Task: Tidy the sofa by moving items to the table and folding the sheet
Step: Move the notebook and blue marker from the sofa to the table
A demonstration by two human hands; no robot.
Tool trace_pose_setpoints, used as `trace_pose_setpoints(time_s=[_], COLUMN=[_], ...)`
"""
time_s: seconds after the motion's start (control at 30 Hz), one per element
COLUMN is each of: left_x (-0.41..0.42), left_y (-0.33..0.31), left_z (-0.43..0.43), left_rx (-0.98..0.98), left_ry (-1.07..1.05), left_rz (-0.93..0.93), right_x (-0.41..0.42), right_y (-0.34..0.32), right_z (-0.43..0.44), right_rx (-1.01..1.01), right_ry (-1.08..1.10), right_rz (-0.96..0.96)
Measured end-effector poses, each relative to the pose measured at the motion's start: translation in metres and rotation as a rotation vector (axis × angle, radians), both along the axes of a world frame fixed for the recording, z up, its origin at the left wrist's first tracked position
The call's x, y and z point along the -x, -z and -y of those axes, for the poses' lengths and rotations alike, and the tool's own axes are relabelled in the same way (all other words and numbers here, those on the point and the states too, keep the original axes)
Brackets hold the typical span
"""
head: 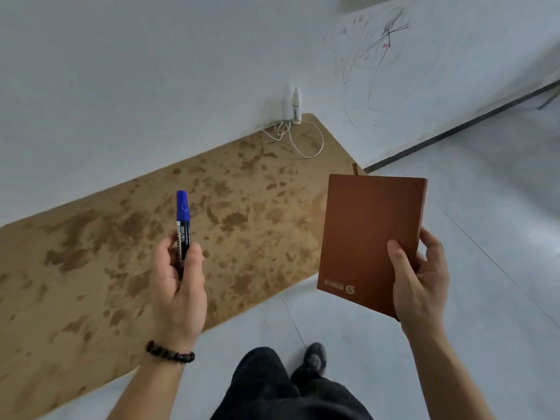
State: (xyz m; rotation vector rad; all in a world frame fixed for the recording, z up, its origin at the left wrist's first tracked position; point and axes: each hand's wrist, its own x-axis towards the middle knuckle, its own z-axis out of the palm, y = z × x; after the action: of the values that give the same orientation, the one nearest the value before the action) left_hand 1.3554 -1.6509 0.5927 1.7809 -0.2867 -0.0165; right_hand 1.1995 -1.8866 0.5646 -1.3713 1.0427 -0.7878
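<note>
My left hand (178, 286) grips a marker (183, 222) with a blue cap and a black barrel, held upright over the table. My right hand (419, 277) holds a brown notebook (369, 237) by its lower right corner, thumb on the cover, with a logo printed near the bottom edge. The notebook hangs above the right end of a brown mottled table (121, 237) that stands against the wall. No sofa or sheet is in view.
A white spray bottle (296, 106) and a white charger with a coiled cable (291, 134) sit at the table's far corner by the white wall. Scribbles mark the wall at the right. Grey tiled floor (454, 328) lies below; my dark trousers and shoe show at the bottom.
</note>
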Motion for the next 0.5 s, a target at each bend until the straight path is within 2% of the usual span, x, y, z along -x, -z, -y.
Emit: trace_pose_setpoints(time_s=[0.1,0.2,0.33,0.5], left_x=[-0.033,-0.067,-0.120,-0.195], left_y=[0.008,0.037,0.080,0.118], left_z=[0.035,0.069,0.121,0.189], left_rx=[0.071,0.090,0.062,-0.043], left_ry=[-0.082,-0.141,-0.195,-0.166], left_rz=[-0.019,-0.119,-0.243,-0.350], right_x=[-0.053,-0.103,-0.161,-0.222], right_y=[-0.005,0.005,0.030,0.059], right_z=[0.048,0.088,0.130,0.179], right_rx=[0.013,0.023,0.010,-0.032], right_ry=[-0.060,-0.119,-0.147,-0.181], right_rz=[0.023,-0.006,-0.094,-0.229])
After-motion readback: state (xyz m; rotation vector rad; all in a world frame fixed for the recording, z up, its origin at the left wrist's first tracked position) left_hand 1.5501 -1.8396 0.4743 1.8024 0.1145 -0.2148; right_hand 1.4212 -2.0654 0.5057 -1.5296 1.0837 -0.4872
